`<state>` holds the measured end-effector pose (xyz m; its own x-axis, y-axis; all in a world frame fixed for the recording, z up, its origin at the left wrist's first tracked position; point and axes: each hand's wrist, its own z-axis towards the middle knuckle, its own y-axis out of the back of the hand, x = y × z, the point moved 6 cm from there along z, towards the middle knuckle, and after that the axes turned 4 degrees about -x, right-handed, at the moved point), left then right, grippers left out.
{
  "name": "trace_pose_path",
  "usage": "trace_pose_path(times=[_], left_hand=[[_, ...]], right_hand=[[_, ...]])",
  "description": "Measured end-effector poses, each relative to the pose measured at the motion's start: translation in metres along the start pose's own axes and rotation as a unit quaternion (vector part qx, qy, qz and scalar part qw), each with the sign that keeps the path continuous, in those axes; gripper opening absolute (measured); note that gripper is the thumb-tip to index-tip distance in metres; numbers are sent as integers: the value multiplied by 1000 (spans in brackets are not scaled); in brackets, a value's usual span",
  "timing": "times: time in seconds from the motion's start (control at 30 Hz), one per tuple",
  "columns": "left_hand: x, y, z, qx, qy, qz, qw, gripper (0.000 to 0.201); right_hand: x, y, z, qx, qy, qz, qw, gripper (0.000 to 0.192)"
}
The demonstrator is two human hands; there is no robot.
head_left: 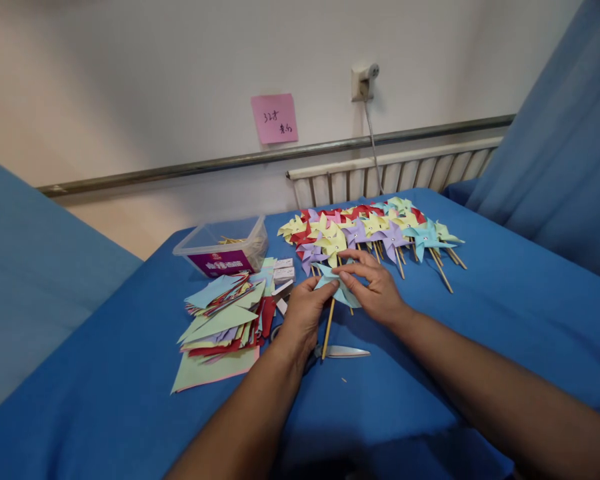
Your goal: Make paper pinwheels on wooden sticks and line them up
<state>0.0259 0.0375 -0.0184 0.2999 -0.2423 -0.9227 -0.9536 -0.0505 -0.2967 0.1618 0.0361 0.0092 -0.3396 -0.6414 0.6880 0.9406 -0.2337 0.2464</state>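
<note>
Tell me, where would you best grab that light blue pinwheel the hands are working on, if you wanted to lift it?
Probably by its wooden stick, coming from the near side. The stick points toward the person and lies bare below the light blue pinwheel, whose paper blades are thin and would likely crumple. The left hand and right hand cover the blades, and scissors lie beside the stick's lower end.

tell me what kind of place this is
Probably a plain indoor room used as a craft workspace: a blue-covered table against a wall with a radiator, finished paper pinwheels and stacked coloured paper.
</note>
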Motion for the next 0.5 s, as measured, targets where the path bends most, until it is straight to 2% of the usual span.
trace_pose_path(times=[0.17,0.33,0.4,0.5], left_hand=[[0,1,1,-2,-6,17,1000,33],[1,0,0,-8,-5,22,1000,32],[0,0,0,-10,-1,6,1000,29],[-4,3,-1,-29,3,-23,999,24]], right_hand=[[-4,2,0,-31,-17,1,999,19],[-6,2,1,-23,-43,24,999,13],[-12,4,2,-46,-82,53,994,19],[-21,4,-1,-71,-149,104,981,38]])
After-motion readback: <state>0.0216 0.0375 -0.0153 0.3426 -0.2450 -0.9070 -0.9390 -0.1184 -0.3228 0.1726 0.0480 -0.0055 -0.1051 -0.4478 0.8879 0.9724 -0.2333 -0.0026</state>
